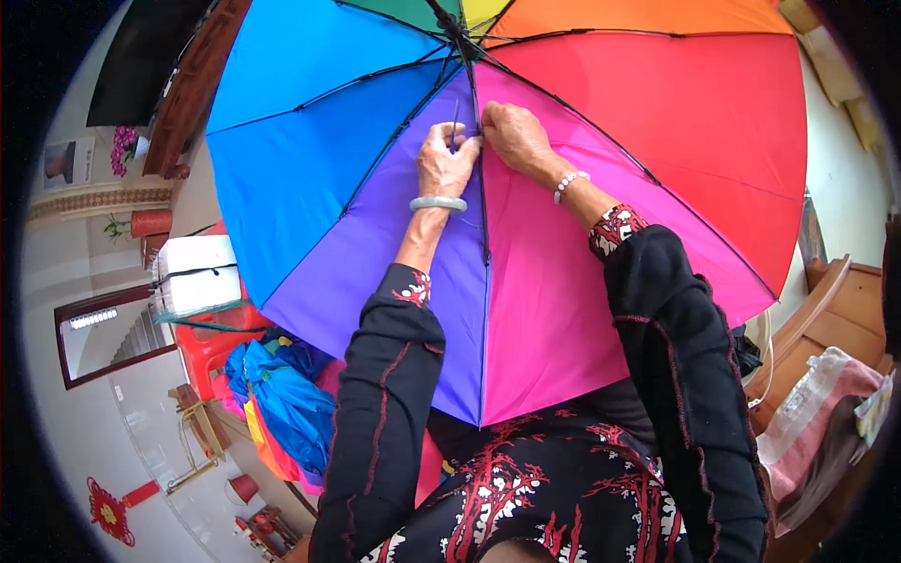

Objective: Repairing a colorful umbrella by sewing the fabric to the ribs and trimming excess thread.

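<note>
An open rainbow umbrella (572, 244) spreads in front of me with its inner side and black ribs showing. My left hand (445, 169), with a pale bangle at the wrist, is over the purple panel and closed on a thin, dark, pointed tool (456, 114) whose kind I cannot make out. Across from it, my right hand (516, 136), wearing a beaded bracelet, pinches at the black rib (484, 202) between the purple and pink panels. The fingertips of both hands almost meet there. Any thread between them is too fine to see. Above them is the black hub (458, 36) where the ribs join.
At the left, bunched colourful umbrella cloth (282, 399) lies beside a red plastic stool (208, 349) bearing a white strapped block (195, 277). To the right stands a wooden seat (838, 314) with pink and white cloth (812, 413) on it.
</note>
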Demonstrator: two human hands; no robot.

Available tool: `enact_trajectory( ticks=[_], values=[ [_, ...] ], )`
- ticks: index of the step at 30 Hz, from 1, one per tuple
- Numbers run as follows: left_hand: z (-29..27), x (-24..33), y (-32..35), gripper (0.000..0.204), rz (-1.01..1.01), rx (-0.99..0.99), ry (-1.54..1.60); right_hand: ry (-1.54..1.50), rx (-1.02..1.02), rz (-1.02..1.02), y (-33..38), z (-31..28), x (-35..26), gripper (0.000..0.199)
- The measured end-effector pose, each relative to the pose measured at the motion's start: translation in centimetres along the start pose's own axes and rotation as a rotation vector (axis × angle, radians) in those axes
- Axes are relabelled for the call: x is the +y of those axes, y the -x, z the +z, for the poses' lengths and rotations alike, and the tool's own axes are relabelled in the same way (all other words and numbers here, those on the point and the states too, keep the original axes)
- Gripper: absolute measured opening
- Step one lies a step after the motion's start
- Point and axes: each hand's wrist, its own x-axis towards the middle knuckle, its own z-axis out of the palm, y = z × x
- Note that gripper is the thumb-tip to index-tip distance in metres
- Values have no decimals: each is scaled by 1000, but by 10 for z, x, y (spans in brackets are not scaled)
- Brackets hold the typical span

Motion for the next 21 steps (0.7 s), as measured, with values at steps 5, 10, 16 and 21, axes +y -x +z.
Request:
enact_trajectory(
  ticks=[5,10,16,21],
  values=[
    [-2,-3,4,27,66,-39,80,210,-81,-152,-7,-30,-2,15],
    [-1,-10,2,22,20,-53,57,-811,-108,314,-10,-143,-17,12],
    [2,-12,2,19,17,-61,102,-1303,72,-74,29,-325,65,18],
    [8,1,0,19,37,-60,108,-1301,96,-108,144,-550,165,10]
  ],
)
